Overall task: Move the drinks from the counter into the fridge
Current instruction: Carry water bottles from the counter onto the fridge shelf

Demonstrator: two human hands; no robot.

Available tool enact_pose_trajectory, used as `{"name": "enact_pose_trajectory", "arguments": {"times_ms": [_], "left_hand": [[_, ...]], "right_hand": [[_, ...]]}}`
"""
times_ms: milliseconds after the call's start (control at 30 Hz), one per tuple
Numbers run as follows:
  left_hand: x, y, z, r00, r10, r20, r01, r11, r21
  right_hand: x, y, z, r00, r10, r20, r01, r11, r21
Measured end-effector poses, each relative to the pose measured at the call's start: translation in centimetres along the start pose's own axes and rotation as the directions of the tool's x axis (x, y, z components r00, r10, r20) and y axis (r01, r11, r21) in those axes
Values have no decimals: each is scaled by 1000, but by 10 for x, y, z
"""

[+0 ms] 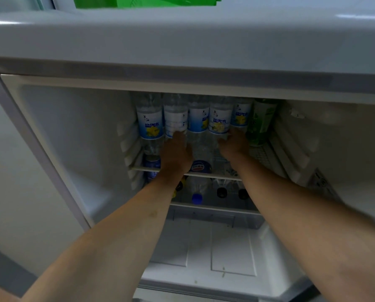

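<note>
The top of the fridge (182, 40) is hiding the bottle (150, 118) tops. The left hand (176, 152) and right hand (234, 142) are covering their own fingertips. A green thing (147, 1) is getting cut off at the top edge.

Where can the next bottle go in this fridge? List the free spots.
Upper shelf: the back row of bottles is packed wall to wall; bare wire shows only in front, beside the right hand. The shelf below looks crowded with bottle caps. The bottom floor is bare.
</note>
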State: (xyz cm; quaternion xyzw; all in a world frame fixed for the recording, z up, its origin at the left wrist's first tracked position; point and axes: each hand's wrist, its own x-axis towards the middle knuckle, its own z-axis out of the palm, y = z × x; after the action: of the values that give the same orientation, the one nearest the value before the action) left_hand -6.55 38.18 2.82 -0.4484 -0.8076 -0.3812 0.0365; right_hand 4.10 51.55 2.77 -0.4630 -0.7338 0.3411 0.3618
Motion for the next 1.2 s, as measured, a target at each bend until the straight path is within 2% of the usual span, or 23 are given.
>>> {"name": "enact_pose_trajectory", "arguments": {"times_ms": [167, 300, 400, 500, 600, 767, 867, 1000, 1100, 1200], "left_hand": [[-23, -10, -9, 999, 28, -27, -31, 990, -135], [-54, -24, -19, 999, -18, -32, 4, 928, -372], [-88, -39, -24, 996, -64, -56, 33, 895, -445], [-120, -58, -26, 990, -25, -137, -31, 918, -395], [-147, -76, -24, 990, -21, -141, -46, 887, -459], [-184, -83, -18, 981, 87, -173, -158, 877, -454], [-201, -74, -18, 976, 155, -156, -210, 863, -460], [-236, -59, -10, 971, 223, -82, -235, 858, -456], [-270, -44, 6, 976, 206, 67, -152, 871, -467], [-313, -25, 24, 949, 212, 232, -77, 872, -482]], "right_hand": [[-15, -2, 0, 1000, 22, 4, -22, 999, 43], [-36, -8, 2, 994, 3, -112, 2, 999, 41], [-60, -11, 9, 976, -29, -216, 43, 997, 62], [-91, -13, 17, 951, -100, -294, 128, 989, 80], [-131, -4, 20, 935, -133, -329, 198, 965, 172], [-198, 28, 13, 947, -127, -295, 187, 965, 184], [-232, 48, 4, 961, -62, -268, 122, 969, 215], [-281, 74, -17, 979, 48, -199, 6, 964, 265], [-327, 100, -36, 970, 137, -201, -81, 961, 263], [-383, 132, -62, 948, 218, -232, -157, 954, 255]]}}
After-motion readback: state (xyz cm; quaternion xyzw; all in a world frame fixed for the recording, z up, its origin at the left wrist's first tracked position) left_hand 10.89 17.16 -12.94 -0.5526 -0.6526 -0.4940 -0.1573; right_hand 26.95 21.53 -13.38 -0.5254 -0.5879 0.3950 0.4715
